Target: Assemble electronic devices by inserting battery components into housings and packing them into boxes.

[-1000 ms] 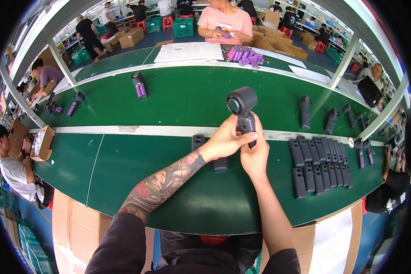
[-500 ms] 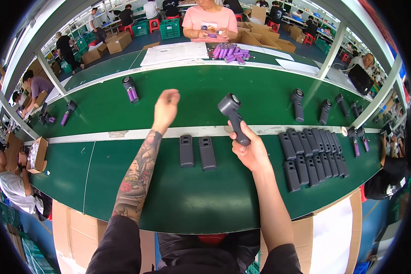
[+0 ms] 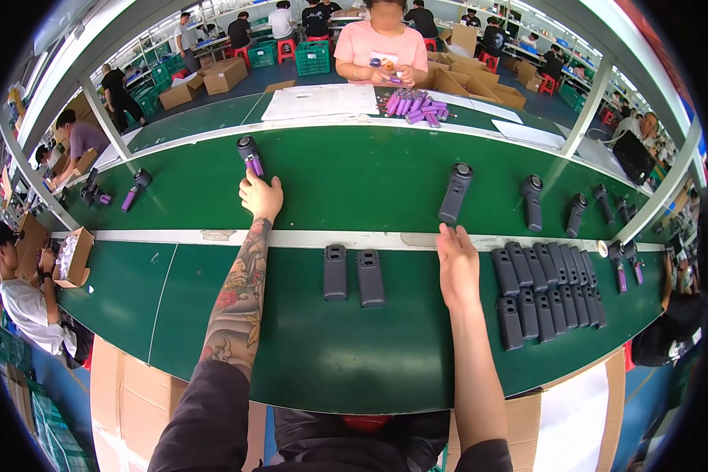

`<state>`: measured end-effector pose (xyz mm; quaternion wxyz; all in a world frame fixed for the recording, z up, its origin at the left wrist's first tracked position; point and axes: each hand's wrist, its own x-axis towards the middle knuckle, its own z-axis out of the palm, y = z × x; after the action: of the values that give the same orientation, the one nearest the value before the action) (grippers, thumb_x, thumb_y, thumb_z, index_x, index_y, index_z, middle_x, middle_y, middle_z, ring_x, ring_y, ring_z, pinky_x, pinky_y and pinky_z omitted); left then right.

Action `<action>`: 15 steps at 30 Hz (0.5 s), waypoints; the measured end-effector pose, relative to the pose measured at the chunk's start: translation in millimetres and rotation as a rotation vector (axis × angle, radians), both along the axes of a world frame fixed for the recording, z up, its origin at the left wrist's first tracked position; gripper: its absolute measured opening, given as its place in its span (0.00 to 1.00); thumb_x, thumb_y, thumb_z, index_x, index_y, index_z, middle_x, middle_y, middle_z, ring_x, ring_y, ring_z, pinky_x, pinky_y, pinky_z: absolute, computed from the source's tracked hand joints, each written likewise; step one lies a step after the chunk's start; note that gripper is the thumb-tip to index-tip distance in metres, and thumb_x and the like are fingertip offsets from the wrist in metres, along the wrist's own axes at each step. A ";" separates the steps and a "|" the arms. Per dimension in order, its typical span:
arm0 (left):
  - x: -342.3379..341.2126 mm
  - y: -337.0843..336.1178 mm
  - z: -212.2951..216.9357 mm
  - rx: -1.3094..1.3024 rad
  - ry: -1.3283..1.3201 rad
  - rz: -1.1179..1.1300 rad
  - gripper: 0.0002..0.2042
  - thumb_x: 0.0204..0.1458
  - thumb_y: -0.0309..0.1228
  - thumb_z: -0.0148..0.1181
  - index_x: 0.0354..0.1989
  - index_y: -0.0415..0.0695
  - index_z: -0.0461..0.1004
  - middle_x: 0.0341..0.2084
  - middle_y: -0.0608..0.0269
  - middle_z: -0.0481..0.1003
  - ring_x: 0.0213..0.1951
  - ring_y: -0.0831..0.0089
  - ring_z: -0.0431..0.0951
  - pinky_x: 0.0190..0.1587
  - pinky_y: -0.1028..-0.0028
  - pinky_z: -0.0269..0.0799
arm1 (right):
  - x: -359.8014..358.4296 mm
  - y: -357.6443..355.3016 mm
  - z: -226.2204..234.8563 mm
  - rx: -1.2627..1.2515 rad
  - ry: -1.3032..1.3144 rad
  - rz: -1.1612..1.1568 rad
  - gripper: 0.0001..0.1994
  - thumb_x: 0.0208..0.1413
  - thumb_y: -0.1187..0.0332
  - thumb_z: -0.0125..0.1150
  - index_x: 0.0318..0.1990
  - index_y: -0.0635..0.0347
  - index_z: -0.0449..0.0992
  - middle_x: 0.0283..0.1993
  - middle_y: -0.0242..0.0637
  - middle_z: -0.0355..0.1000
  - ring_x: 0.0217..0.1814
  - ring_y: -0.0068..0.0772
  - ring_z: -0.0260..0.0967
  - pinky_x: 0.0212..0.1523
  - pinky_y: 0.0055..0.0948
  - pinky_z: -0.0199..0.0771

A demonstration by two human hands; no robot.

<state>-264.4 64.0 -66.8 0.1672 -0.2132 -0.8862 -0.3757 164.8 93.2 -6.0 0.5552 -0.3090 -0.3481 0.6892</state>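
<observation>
At the far left of the green bench, my left hand [image 3: 261, 197] has its fingers at the lower end of a dark grey handheld device [image 3: 247, 147]. That device has a round head and purple battery cells exposed in its handle; my fingers partly hide them. My right hand [image 3: 458, 263] is open and empty, fingers stretched toward a closed dark grey device [image 3: 455, 194] with a round head. It lies just beyond my fingertips, apart from them. Between my forearms lie two dark grey handle covers [image 3: 335, 273], [image 3: 370, 278] with small holes near the top.
Rows of similar covers [image 3: 539, 275] lie at the right. Further devices [image 3: 532, 203] stand right, others with purple cells [image 3: 136, 189] left. A pale rail [image 3: 330, 237] crosses the bench. Beyond, a person in pink [image 3: 377, 51] sits behind piled purple cells [image 3: 417, 106].
My right hand has let go of the closed device, which now lies on the far strip. My left hand has moved left onto the device with exposed cells. The whole view has shifted slightly.
</observation>
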 end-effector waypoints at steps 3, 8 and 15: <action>-6.5 6.9 13.1 -0.050 -0.055 0.042 0.35 0.52 0.49 0.61 0.64 0.44 0.59 0.56 0.44 0.64 0.55 0.45 0.65 0.57 0.50 0.62 | -6.5 -19.7 13.3 0.282 -0.205 0.205 0.30 0.61 0.74 0.58 0.71 0.59 0.59 0.67 0.48 0.62 0.70 0.38 0.60 0.65 0.31 0.65; -10.3 11.8 28.3 -0.163 -0.106 0.086 0.34 0.50 0.50 0.62 0.61 0.42 0.62 0.53 0.46 0.68 0.54 0.48 0.67 0.57 0.53 0.62 | -21.9 -52.1 28.8 0.815 -0.982 0.596 0.32 0.56 0.68 0.64 0.69 0.50 0.62 0.64 0.44 0.62 0.65 0.47 0.60 0.63 0.39 0.63; -15.1 12.7 50.0 -0.273 -0.285 0.004 0.28 0.47 0.47 0.63 0.53 0.41 0.73 0.42 0.49 0.76 0.46 0.55 0.73 0.55 0.61 0.63 | -19.6 -40.5 2.9 0.949 -1.042 0.465 0.30 0.53 0.69 0.64 0.65 0.52 0.66 0.61 0.44 0.63 0.57 0.51 0.61 0.59 0.38 0.65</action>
<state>-279.5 76.7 -16.9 0.0104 -0.1766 -0.9442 -0.2780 145.2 52.7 -3.1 0.2316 -0.2410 -0.8833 0.3287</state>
